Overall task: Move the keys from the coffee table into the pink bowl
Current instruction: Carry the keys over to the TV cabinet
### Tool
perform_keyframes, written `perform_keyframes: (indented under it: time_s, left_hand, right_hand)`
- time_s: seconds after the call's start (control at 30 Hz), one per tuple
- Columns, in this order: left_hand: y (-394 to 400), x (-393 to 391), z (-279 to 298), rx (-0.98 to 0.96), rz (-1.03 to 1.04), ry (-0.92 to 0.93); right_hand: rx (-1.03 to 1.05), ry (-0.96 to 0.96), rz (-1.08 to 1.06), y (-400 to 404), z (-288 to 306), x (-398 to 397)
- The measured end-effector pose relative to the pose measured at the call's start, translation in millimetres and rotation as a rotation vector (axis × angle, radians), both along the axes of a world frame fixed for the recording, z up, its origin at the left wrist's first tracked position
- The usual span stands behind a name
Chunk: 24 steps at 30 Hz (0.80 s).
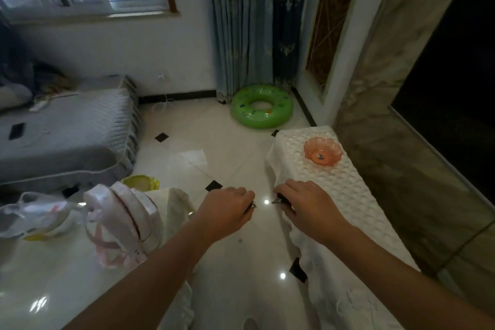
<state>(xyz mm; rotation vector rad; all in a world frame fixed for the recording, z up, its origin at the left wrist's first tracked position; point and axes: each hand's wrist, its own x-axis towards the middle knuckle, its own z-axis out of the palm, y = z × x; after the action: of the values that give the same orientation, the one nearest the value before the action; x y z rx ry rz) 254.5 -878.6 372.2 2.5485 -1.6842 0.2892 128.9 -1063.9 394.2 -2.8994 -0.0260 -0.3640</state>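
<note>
Now small dark metal keys (251, 206), half hidden in left hand (227, 206)

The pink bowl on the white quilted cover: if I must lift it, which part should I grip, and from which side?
Grip the scalloped rim of the pink bowl, probably coming from above on its near side. It sits upright, open side up, shallow and flared, so the rim is the easiest edge to pinch. The right hand is nearest.

glossy tiled floor (227, 158), curtained corner (241, 24)
</note>
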Motion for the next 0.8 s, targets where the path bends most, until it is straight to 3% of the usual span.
perform_keyframes:
  time_s: [0.57,0.8]
  left_hand:
    - [-97,183,11,0.014,-0.057,-0.058]
    - [-156,260,35,0.030,-0.048,-0.111]
  right_hand:
    - [0.065,0.009,0.023,-93,-29,202]
    - [0.068,-0.040,0.086,-158,-12,290]
